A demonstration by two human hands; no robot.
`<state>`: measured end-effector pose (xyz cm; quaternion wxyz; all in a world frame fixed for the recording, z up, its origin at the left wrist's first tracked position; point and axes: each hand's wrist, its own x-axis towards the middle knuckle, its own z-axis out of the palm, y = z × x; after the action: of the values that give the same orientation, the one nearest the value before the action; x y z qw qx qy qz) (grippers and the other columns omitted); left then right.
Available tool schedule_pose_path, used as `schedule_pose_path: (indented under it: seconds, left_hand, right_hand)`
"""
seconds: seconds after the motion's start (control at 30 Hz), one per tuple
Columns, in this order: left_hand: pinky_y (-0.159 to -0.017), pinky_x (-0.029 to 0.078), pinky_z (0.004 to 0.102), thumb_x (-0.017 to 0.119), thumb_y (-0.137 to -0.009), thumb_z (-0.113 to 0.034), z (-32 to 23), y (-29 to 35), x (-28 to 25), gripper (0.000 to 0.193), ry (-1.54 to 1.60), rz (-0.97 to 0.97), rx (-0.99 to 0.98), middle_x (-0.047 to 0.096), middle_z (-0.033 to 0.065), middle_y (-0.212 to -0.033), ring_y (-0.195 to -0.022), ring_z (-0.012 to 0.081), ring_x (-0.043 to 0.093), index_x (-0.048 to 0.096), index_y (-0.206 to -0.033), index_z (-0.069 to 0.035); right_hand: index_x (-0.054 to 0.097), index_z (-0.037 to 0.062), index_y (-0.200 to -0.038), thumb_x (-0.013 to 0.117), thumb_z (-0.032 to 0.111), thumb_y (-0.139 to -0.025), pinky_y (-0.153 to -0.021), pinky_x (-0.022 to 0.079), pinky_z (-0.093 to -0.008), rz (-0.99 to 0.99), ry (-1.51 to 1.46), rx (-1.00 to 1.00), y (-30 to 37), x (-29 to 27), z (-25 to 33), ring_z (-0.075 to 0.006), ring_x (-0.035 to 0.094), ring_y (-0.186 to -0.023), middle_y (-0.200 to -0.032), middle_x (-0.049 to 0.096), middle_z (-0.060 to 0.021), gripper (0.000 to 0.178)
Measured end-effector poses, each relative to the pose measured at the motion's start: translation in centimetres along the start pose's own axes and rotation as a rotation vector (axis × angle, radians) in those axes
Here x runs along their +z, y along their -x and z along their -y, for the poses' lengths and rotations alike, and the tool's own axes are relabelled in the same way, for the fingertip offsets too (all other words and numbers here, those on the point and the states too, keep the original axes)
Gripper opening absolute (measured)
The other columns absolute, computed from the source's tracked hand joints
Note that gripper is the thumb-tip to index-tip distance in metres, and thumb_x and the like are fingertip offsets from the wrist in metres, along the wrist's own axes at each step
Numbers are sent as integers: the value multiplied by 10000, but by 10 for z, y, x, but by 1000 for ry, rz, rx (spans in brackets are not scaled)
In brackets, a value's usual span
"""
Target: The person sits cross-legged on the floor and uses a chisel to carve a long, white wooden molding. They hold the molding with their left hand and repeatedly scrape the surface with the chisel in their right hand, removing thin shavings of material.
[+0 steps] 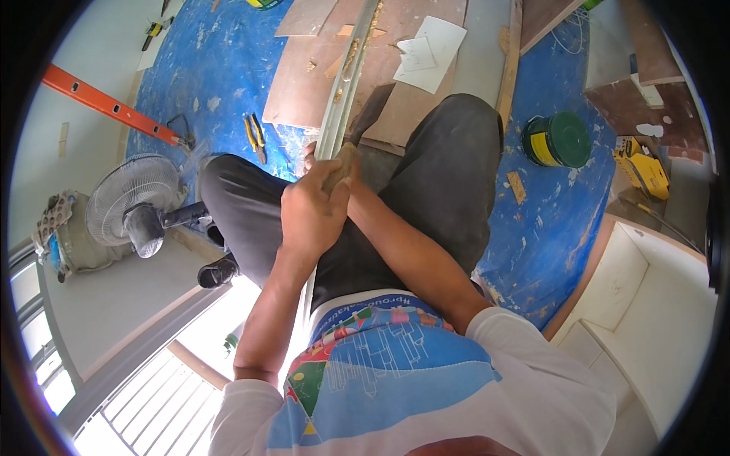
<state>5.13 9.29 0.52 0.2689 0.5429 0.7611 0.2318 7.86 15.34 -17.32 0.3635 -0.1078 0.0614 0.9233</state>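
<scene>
A long, pale, grooved strip (332, 129) runs from between my legs to the top of the picture, with curled wood shavings (351, 57) along it. My left hand (313, 211) is closed round the strip, its knuckles uppermost. Against it, my right hand (352, 169) grips the handle of a broad, dark-bladed knife (372, 114). The blade points away from me, just right of the strip. Both hands meet over my lap, so some fingers and most of the handle are hidden.
Brown boards (298, 91) with paper sheets (432, 55) lie ahead on a blue floor sheet (205, 83). Yellow-handled pliers (256, 138), a standing fan (135, 201) and an orange ladder rail (114, 105) are left. A green bucket (559, 140) and yellow box (645, 169) stand right.
</scene>
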Motion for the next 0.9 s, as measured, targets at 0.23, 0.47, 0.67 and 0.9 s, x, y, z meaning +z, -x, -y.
schedule_pose_path:
  seconds: [0.23, 0.47, 0.67, 0.9]
  left_hand:
    - [-788, 582, 343, 726, -902, -59, -15, 29, -12, 347, 96, -214, 64, 771, 229, -982, -892, 253, 779, 694, -1239, 20]
    - [-771, 584, 340, 733, -891, -74, -4, 29, -11, 344, 104, -212, -8, 770, 230, -948, -854, 254, 780, 706, -1221, 24]
    - [-802, 549, 318, 714, -928, -105, -3, 31, -7, 338, 109, -185, -61, 772, 168, -983, -872, 167, 719, 699, -1244, 16]
    - [-761, 572, 393, 713, -901, -164, 5, -13, 9, 368, 143, -194, 1, 738, 277, -905, -852, 305, 771, 694, -1216, 25]
  right_hand:
    - [636, 20, -846, 359, 442, -1000, -572, 510, -375, -256, 142, -17, -1, 29, 7, -232, 591, -599, -687, 597, -117, 528]
    - [623, 30, -871, 304, 558, -1045, -591, 501, -339, -310, 193, -26, -2, 35, 5, -220, 552, -591, -680, 592, -108, 640]
    - [626, 29, -894, 284, 572, -1050, -594, 495, -342, -304, 168, -16, 0, 36, 5, -217, 547, -603, -685, 592, -103, 661]
    - [624, 72, -962, 338, 421, -1055, -716, 548, -378, -342, 173, -95, 5, 38, 4, -239, 653, -797, -890, 657, -110, 461]
